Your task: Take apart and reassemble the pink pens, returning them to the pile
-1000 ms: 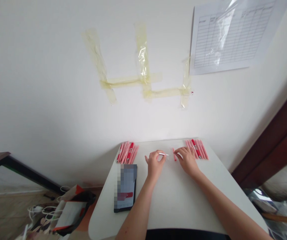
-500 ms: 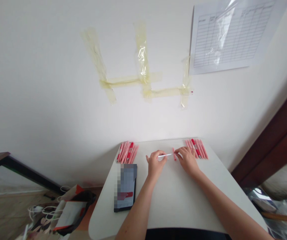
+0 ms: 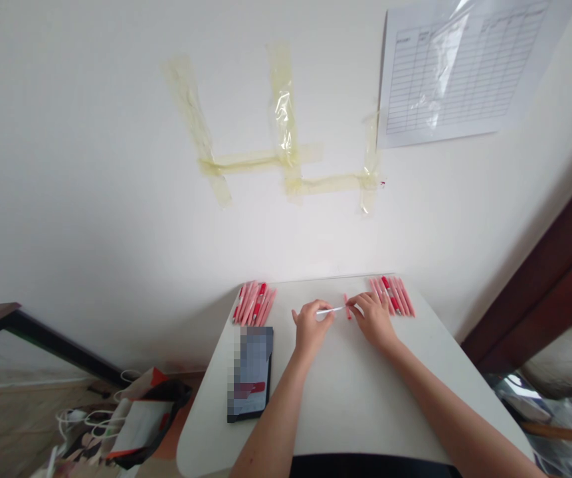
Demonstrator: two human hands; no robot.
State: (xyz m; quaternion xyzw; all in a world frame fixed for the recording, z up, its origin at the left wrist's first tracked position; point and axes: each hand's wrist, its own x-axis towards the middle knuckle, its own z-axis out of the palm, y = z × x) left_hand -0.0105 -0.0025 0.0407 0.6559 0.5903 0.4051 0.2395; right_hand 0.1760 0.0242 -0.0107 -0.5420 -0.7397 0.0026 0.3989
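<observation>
My left hand pinches a thin white rod, probably a pen refill, whose free end points right. My right hand is closed on a short pink pen part at the rod's tip, with the two hands close together over the far middle of the white table. A pile of pink and red pens lies at the far left of the table. A second row of pink and red pens lies at the far right, just beyond my right hand.
A dark phone or tablet lies on the table's left side. The table stands against a white wall with yellowed tape strips and a gridded paper sheet. Bags and cables clutter the floor at the left. A dark wooden frame rises at the right.
The white rod in my left hand has come further right until its tip meets the pink part in my right hand. Both hands have barely shifted otherwise.
</observation>
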